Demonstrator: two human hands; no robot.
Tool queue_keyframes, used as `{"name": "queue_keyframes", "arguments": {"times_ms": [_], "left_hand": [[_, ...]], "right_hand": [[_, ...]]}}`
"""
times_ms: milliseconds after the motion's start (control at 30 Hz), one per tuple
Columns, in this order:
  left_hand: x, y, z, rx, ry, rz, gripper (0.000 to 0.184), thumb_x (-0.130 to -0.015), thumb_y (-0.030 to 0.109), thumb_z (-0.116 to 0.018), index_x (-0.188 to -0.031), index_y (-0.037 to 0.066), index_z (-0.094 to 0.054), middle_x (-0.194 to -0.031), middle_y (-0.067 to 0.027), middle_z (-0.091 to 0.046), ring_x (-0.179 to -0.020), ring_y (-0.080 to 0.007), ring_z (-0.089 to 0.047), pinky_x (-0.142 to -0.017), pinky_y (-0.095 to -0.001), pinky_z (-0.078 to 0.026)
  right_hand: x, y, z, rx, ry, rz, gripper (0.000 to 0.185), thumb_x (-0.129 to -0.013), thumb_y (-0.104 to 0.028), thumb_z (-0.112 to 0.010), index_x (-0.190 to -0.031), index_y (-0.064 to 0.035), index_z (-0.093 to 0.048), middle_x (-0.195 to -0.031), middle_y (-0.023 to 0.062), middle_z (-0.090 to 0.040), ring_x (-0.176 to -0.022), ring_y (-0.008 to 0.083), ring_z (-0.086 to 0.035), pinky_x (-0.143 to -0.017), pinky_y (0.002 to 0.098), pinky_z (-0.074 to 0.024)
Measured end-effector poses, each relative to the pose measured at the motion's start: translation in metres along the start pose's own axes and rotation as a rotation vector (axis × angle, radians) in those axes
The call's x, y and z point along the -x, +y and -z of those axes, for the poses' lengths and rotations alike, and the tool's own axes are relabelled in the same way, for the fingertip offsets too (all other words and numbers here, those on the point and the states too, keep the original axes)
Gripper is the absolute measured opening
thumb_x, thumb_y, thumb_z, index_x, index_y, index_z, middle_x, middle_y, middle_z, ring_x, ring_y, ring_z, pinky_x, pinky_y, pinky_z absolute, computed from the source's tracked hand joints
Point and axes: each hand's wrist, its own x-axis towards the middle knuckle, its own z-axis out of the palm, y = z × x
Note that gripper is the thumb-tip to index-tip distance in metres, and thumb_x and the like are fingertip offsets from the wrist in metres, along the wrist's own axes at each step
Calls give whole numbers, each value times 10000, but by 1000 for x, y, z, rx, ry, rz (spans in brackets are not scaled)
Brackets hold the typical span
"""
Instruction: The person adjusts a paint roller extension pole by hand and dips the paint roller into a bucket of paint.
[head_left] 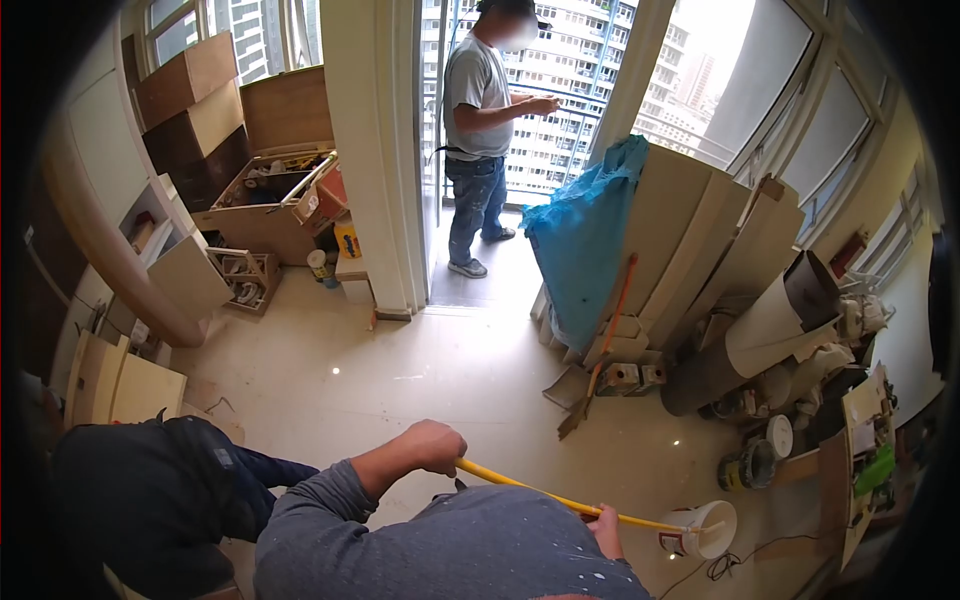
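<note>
A long yellow pole (530, 487) slants across in front of my grey shirt. My left hand (432, 446) is closed around its upper end. Lower down, my right hand (605, 528) grips the shaft, partly hidden by my body. The pole's far end reaches into a white bucket (725, 520) on the floor at my right. Something pale on that end shows inside the bucket, but I cannot make out what it is.
A person (480, 130) stands in the balcony doorway; another in dark clothes (150, 500) bends close at my left. Boards under blue sheeting (585, 240) lean right of the doorway. A large roll (750, 335), a dark bucket (748, 466) and a cable (722, 567) lie rightward.
</note>
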Motion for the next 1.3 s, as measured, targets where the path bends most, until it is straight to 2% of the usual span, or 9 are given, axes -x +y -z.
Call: {"name": "queue_keyframes", "arguments": {"times_ms": [100,200,300,700,800,900,1000,1100,1300], "left_hand": [[2,5,9,-28,-56,27,319,-755,337,-769,-1036,188,-738,-931,-54,-725,-893,-276,-687,-754,-420,-545],[0,5,9,-47,-61,22,312,-749,331,-769,-1020,180,-737,-920,-61,-722,-886,-280,-685,-751,-423,-546],[-1,2,9,-48,-42,-4,304,-746,325,-766,-1007,173,-736,-901,-64,-718,-879,-284,-684,-744,-429,-545],[-3,-7,-1,3,-45,10,296,-726,308,-773,-985,169,-735,-873,-69,-716,-850,-291,-683,-716,-428,-543],[-4,-7,-1,7,-48,13,287,-733,310,-774,-979,168,-736,-867,-72,-716,-842,-294,-685,-710,-428,-544],[-6,-8,1,-3,-65,13,281,-740,314,-776,-975,167,-736,-868,-74,-716,-842,-296,-686,-710,-427,-546],[-5,-10,0,34,-13,-3,251,-711,280,-785,-912,135,-743,-826,-94,-710,-807,-311,-690,-679,-434,-554],[-5,-8,3,0,-56,17,274,-746,314,-774,-972,165,-737,-861,-75,-716,-842,-298,-689,-717,-426,-550],[-6,-7,4,-5,-60,24,285,-746,315,-773,-980,159,-735,-886,-76,-720,-859,-298,-689,-725,-427,-553]], "right_hand": [[11,-1,-6,-26,27,-8,152,-942,-263,-482,-904,-117,-481,-634,49,-519,-436,219,-523,-391,346,-466],[-9,-5,2,-13,-45,-62,145,-938,-253,-482,-894,-115,-479,-606,50,-511,-421,210,-519,-389,341,-471],[-10,-7,0,-27,36,-56,154,-934,-250,-483,-867,-112,-475,-575,42,-498,-403,198,-505,-379,328,-461],[-27,0,4,42,67,-55,140,-932,-248,-488,-855,-133,-469,-586,29,-498,-419,192,-502,-402,325,-465],[-120,-11,54,12,-110,-129,382,-927,-309,-466,-1134,11,-492,-1209,312,-544,-1110,495,-564,-990,670,-418],[-61,-4,18,41,44,-141,124,-924,-242,-480,-863,-136,-461,-593,31,-490,-416,198,-491,-408,335,-466],[-40,-3,8,28,56,-103,107,-916,-231,-475,-869,-136,-457,-599,33,-490,-424,200,-498,-413,342,-471],[-37,-5,6,33,23,-128,99,-912,-227,-470,-885,-133,-455,-612,37,-498,-434,201,-503,-422,346,-476],[-22,-4,-3,53,79,-76,115,-913,-237,-460,-893,-124,-450,-623,53,-500,-453,227,-512,-434,364,-483]]}}
